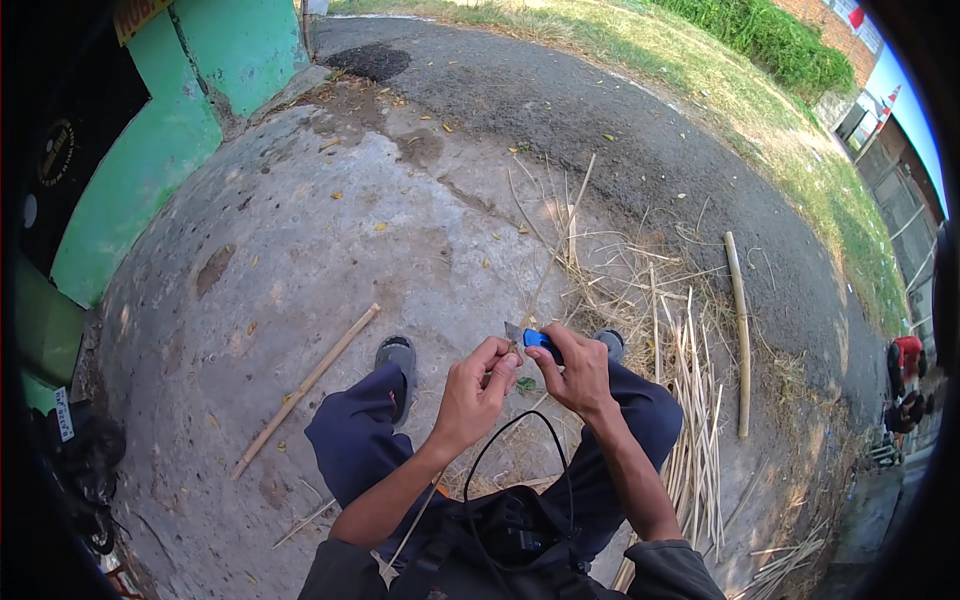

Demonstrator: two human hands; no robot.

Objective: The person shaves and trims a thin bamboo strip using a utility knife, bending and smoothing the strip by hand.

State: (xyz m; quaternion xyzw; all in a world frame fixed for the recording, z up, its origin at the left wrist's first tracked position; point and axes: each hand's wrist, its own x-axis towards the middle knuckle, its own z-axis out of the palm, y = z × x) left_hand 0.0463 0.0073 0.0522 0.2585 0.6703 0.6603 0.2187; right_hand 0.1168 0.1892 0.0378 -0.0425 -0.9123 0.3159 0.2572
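Note:
My left hand [472, 398] pinches a thin bamboo strip [413, 524] between thumb and fingers. The strip slants down past my left forearm toward my lap. In my right hand [580, 375] is a utility knife [540, 343] with a blue handle. Its short grey blade points left and sits right by the left fingertips, at the strip. Whether the blade's edge touches the strip, I cannot tell. Both hands are close together between my knees, and the fingers partly hide the strip there.
A pile of split bamboo strips [690, 440] lies beside my right leg, with tangled shavings [620, 275] beyond it. Round bamboo poles lie at the right [738, 330] and the left [305, 392]. A black cord [545, 418] loops over my lap. A green wall [150, 185] stands left.

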